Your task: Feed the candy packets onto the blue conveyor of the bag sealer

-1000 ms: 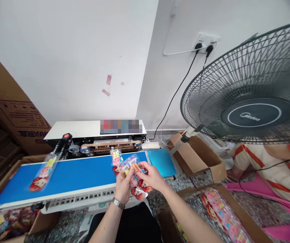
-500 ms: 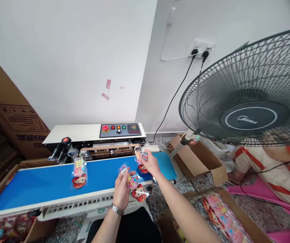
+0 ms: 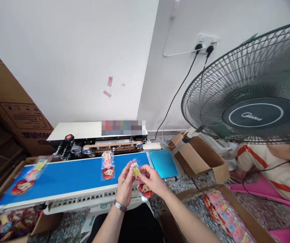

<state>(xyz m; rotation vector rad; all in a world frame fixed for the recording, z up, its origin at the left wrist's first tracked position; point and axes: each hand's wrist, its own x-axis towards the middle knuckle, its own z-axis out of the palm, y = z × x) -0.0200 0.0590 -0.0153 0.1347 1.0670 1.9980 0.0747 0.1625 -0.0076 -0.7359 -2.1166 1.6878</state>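
Between my hands, in front of the belt's near edge, is a small clear plastic packet [image 3: 136,171] with a pink and yellow printed part and a red-haired cartoon head at its lower end. My left hand [image 3: 125,184], with a metal watch at the wrist, pinches its upper left side. My right hand [image 3: 155,180] closes its thumb and fingers on the right side. Beyond them, a similar packet [image 3: 108,165] lies on the blue conveyor belt [image 3: 81,175], its top edge at the band sealing machine [image 3: 81,131]. Another packet [image 3: 30,175] lies at the belt's left end.
A box of packets [image 3: 15,219] stands under the belt's left end. At lower right, an open carton [image 3: 236,202] holds more packets. A large fan [image 3: 251,108] stands at right above an open cardboard box [image 3: 198,155]. Part of another person [image 3: 266,162] shows behind the fan.
My right hand has left the packet at the sealer and now grips the one in my left hand. Packets on the belt have travelled left. The view has shifted slightly.
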